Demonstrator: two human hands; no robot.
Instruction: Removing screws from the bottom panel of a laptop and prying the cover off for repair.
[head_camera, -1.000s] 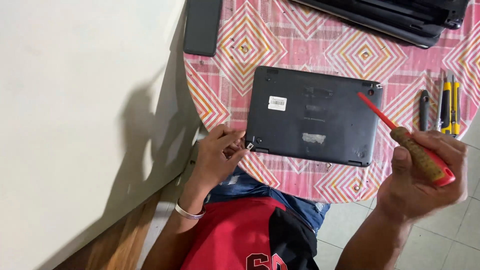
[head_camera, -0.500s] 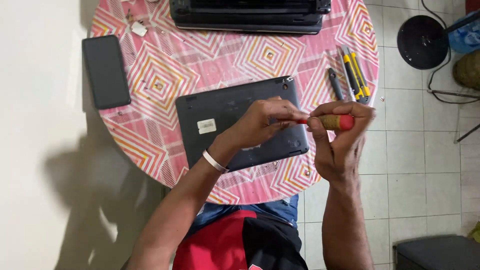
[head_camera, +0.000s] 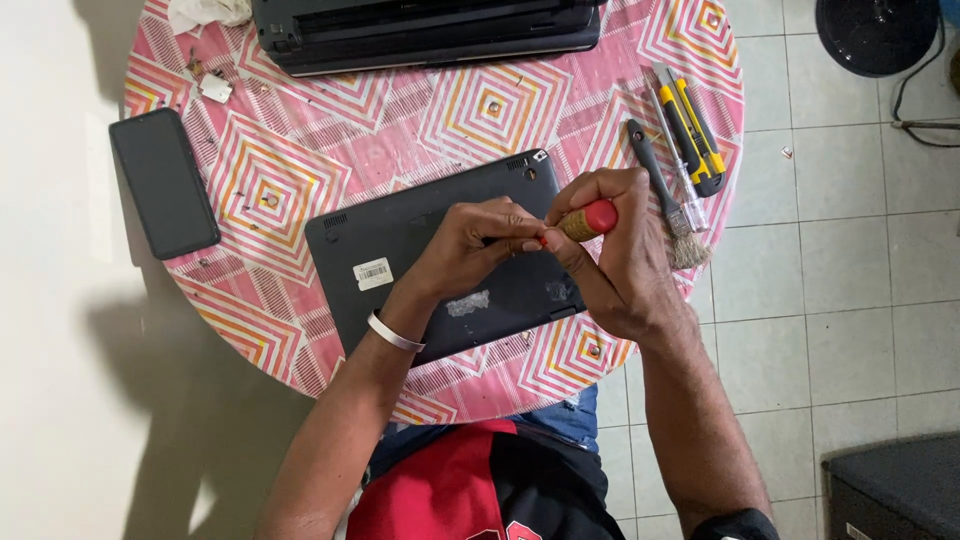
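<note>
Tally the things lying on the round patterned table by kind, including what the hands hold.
Laptops: 2, one upturned, one at the far edge
Phone: 1
Screwdriver, held by both hands: 1
Brush: 1
Utility knife: 1
Total: 6

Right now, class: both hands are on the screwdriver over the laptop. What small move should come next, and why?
Probably turn the screwdriver: the right hand grips its handle while the left hand steadies the shaft over the laptop, bottom side up. The tip is hidden, so seating can't be confirmed.
</note>
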